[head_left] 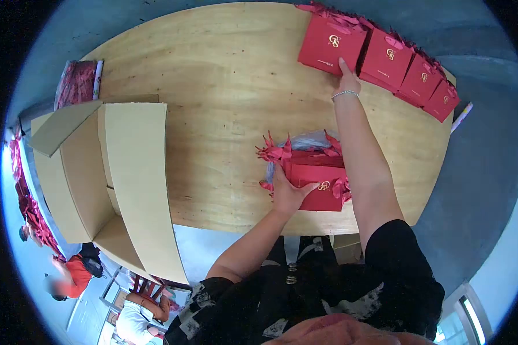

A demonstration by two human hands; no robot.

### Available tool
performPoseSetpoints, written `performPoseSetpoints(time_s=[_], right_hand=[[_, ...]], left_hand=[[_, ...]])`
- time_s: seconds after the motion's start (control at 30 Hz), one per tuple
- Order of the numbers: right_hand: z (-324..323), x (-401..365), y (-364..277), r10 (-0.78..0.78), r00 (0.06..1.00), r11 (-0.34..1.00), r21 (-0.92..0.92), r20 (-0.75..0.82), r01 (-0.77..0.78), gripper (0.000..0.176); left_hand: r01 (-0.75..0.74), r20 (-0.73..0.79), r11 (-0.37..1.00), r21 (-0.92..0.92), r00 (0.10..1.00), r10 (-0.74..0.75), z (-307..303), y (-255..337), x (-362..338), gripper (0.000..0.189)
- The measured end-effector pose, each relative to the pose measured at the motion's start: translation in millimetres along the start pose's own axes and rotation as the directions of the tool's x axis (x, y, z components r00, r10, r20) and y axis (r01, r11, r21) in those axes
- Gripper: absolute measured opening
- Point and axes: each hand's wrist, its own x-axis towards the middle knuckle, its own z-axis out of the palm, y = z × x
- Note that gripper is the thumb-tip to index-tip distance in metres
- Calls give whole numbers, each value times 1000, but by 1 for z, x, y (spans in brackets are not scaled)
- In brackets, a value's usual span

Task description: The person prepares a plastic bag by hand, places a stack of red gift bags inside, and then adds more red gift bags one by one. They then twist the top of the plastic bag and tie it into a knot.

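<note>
Near the table's front edge, my left hand [289,192] is closed on a stack of red paper bags [322,187] with ribbons and a gold logo, its thumb across the front one. Clear plastic [313,140] lies behind that stack. My right hand [347,80] reaches to the far right, its thumb or a finger on the lower edge of a red bag stack [332,43]; its other fingers are partly hidden, so its grip is unclear. More red bag stacks [387,60] continue in a row to the right.
A large open cardboard box [135,172] stands left of the wooden table's [230,75] middle. Behind it lies a plastic-wrapped red bundle [76,83]. Two people, one in an orange top [77,276] and one in a white top [133,322], are at the lower left.
</note>
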Motion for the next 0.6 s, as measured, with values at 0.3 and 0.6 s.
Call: performPoseSetpoints(time_s=[0.3,0.6], right_hand=[[18,0,-8,130,991,789,-601,-41,-128,78],[30,34,-36,94,995,493,-870,35,-16,109]], left_hand=[[-135,-49,985,-111,990,131,-1,10,2,93],[-126,-64,990,63,989,130,-5,13,1,99]])
